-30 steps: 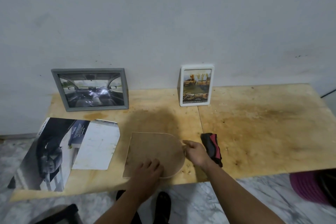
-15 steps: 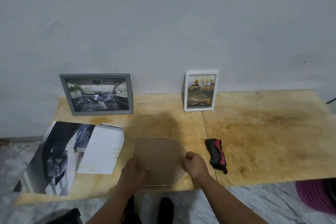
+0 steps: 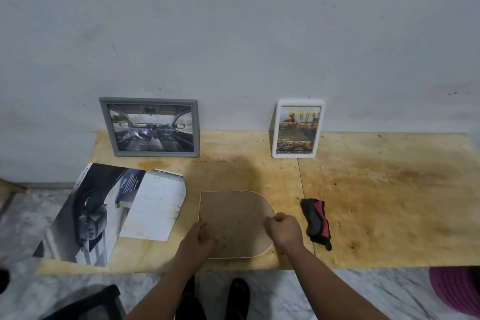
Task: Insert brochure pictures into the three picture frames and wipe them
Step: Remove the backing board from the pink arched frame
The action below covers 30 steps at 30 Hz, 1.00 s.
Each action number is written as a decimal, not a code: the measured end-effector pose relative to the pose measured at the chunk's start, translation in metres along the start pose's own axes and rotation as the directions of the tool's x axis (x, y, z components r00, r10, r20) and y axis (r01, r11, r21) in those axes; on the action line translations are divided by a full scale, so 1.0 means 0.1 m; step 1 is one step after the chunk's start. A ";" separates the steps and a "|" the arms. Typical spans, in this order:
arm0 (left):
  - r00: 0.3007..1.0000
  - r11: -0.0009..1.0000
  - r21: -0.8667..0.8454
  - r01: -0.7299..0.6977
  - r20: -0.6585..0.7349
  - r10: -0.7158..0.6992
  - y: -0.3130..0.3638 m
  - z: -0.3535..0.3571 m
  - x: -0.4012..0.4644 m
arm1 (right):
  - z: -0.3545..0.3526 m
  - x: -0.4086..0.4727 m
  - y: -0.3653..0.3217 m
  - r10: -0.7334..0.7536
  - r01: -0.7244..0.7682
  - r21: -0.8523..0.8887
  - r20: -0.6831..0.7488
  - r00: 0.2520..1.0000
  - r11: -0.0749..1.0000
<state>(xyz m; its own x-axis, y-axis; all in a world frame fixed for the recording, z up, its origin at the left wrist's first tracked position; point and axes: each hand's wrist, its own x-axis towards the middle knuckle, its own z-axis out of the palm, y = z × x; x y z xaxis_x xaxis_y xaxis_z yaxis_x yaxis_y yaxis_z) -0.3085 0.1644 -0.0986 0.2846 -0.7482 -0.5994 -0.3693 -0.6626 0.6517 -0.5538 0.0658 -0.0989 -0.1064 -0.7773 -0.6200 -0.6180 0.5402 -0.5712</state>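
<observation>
Head view, everything placed relative to the arch-shaped frame (image 3: 235, 223), which lies face down w/ its brown backing up, near the front edge of the plywood table (image 3: 376, 202).

Far left of it: the open brochure (image 3: 109, 210), its outer page hanging past the table's left-front corner, a cut white page nearest the frame. It's prob. left open there as the source for the next picture. Behind-left of the arch frame, the grey frame (image 3: 152, 127) leans on the wall w/ a car-interior picture already in it.

Left hand (image 3: 201, 238) rests on the frame's left-front part, fingers curled over the backing; can't tell if they grip the edge or just press down. Likely it steadies the frame so it won't slide. Right hand (image 3: 284, 230) is at the curved right edge, thumb and fingers pinching at the rim, prob. working the backing or a tab, though the contact is too small to see.

Behind-right: the white frame (image 3: 297, 130), upright against the wall, truck picture in. So two of three look filled; the arch frame seems the last.

Just right of the arch frame: the dark red-and-black cloth (image 3: 317, 221), crumpled, close by for wiping.

Room: frame's front edge sits close to the table lip, so little margin toward the person. Bare board behind it and wide bare board right of the cloth give space to flip or slide.
</observation>
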 end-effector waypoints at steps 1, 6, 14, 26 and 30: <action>1.000 1.000 -0.009 0.000 0.009 0.000 0.00 0.00 0.00 | 0.01 0.00 -0.01 0.017 -0.017 0.000 -0.009 1.000 1.000; 0.998 1.000 -0.029 -0.008 0.061 0.010 -0.01 0.01 -0.02 | 0.01 0.10 0.00 0.081 -0.081 0.057 -0.003 0.997 0.995; 0.998 0.999 0.046 -0.027 0.066 0.024 -0.01 0.03 -0.04 | 0.02 0.23 0.13 0.134 -0.128 0.166 -0.023 0.991 0.978; 0.992 0.990 0.136 -0.036 0.121 0.020 0.00 -0.01 -0.03 | -0.03 0.26 0.34 0.205 -0.191 0.308 -0.016 0.979 0.932; 0.992 0.989 0.145 -0.034 0.127 0.015 -0.01 -0.03 -0.01 | -0.03 0.25 0.36 0.213 -0.199 0.376 0.006 0.977 0.905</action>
<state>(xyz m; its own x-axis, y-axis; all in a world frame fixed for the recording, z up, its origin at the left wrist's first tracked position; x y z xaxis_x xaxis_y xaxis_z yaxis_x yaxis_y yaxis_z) -0.3059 0.1661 -0.0974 0.1638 -0.7476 -0.6436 -0.5027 -0.6246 0.5976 -0.5814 0.0646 -0.1335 -0.2311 -0.6426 -0.7306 -0.2447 0.7651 -0.5956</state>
